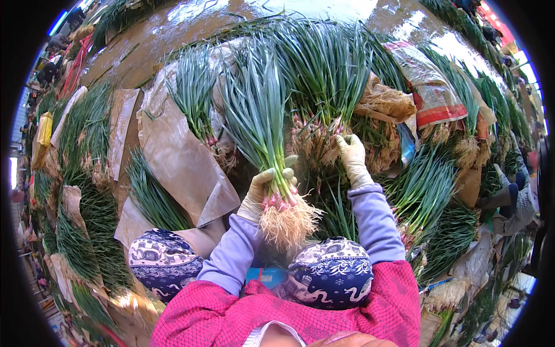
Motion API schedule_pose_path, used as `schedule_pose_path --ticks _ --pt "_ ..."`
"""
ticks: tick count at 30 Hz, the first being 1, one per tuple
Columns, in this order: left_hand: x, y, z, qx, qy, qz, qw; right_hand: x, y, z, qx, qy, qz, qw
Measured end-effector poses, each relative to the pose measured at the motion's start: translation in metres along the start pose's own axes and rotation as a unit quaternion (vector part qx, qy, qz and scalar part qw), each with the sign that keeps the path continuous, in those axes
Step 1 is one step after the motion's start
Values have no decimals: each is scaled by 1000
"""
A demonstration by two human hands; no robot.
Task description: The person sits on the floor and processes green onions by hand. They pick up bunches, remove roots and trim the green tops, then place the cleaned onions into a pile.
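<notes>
My left hand (271, 182), in a pale rubber glove, grips a thick bunch of green onions (256, 108) just above their pink bulbs. The long leaves point away from me, and the tangled pale roots (288, 221) hang towards my knees. Farther out on the right, my gloved right hand (352, 156) has its thumb and fingertips pinched at the bulb end of a stalk in a large heap of green onions (318, 65). Its fingertips are partly hidden among the bulbs and roots there.
A smaller bunch of green onions (194, 91) lies on brown sheeting (173, 139) at left. More onions (425, 186) lie right of my right arm, below a woven sack (427, 82). My patterned knees (331, 273) are close beneath my arms. Wet floor (182, 30) stretches beyond the heap.
</notes>
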State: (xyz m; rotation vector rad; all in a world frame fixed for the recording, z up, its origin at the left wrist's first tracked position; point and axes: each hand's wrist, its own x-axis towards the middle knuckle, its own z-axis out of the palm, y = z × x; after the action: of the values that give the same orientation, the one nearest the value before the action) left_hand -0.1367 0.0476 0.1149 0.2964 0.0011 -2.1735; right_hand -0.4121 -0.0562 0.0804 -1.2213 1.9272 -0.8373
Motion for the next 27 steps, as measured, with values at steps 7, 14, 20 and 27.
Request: schedule_pose_path --ticks 7,14,20,27 --pt "18 7 10 35 -18 51 998 -45 17 -18 225 120 -78 964" --pt "25 -13 -11 8 1 -10 1000 -124 -18 -27 379 -96 60 919" --pt "24 1 -12 49 6 -99 994 -162 -23 -4 332 -219 57 916" --pt "22 8 -26 159 87 -118 976 -122 -50 -3 -17 -251 -81 964"
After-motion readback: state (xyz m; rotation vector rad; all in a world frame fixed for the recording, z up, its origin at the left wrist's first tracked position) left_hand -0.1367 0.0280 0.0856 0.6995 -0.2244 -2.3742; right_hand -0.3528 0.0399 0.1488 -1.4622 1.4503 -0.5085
